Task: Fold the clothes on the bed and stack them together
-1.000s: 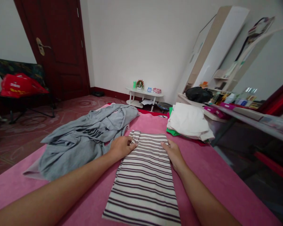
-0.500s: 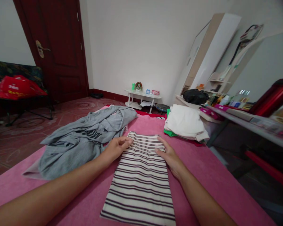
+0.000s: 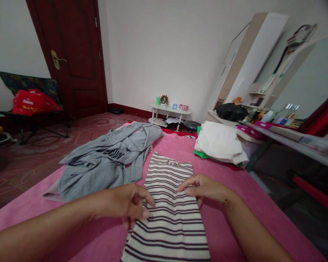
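Note:
A white garment with dark stripes (image 3: pixel 171 218) lies folded in a long strip before me, a dark angular pattern near its far end. At its left edge, my left hand (image 3: pixel 133 203) has thumb and forefinger over the cloth and other fingers curled at the side, closed on the edge. Opposite it, my right hand (image 3: pixel 205 189) grips the right edge, thumb and forefinger on top and another finger at the side. A crumpled grey garment (image 3: pixel 104 167) with dark lettering is spread to the left. The pink bed cover (image 3: pixel 177 143) lies under everything.
At the right, folded clothes (image 3: pixel 220 142) are stacked, white on top and green below. Beyond them stands a cluttered dressing table (image 3: pixel 278 133). A low white table (image 3: pixel 168 109) is by the far wall. At the left, a folding chair (image 3: pixel 30 82) holds a red bag (image 3: pixel 35 103).
Both hands have slid from the garment's far end toward me, along its edges. Its far end, with the dark pattern, now shows uncovered. The view has turned slightly left.

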### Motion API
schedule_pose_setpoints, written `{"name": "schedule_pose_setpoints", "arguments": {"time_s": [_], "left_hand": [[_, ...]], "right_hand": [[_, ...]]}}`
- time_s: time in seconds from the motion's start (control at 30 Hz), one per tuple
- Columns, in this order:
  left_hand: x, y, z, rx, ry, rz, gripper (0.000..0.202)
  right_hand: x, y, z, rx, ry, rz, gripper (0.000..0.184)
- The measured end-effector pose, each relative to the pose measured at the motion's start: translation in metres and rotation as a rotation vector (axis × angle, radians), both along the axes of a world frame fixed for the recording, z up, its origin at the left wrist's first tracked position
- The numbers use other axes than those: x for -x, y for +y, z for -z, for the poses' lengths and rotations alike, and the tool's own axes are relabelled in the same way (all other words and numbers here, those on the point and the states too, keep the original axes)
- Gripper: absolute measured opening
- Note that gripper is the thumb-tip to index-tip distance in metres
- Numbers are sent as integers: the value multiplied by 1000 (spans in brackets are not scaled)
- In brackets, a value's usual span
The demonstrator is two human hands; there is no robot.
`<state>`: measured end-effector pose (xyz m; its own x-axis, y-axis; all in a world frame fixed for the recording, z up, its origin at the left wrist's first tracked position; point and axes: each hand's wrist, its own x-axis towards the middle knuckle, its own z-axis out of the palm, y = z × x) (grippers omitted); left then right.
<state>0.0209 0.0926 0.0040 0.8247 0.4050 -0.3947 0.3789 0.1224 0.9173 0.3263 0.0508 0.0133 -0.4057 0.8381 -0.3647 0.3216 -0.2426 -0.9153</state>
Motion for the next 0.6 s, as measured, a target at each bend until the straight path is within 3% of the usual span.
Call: {"name": "schedule_pose_setpoints", "arguments": {"time_s": [0.13,0.23,0.3,0.4,0.5,0.6], "left_hand": [[-29,28,14,1,-141,-367,75],[-48,40,24,-110,-264,-461,69],[-54,47,29,-332,-278,-474,52],[-54,62,34,-807,-74,-514,30],[-51,81,36,-1072,141,-573,44],[-57,98,35,-989,191,-638,78]], "right_hand": [[0,10,20,-43,128,381,48],[6,19,30,-152,157,537,45],[7,25,33,-312,121,623,39],[0,32,37,-506,-59,715,34],[-10,37,45,-660,-402,817,50],[-15,42,52,-647,-545,912,82]]}}
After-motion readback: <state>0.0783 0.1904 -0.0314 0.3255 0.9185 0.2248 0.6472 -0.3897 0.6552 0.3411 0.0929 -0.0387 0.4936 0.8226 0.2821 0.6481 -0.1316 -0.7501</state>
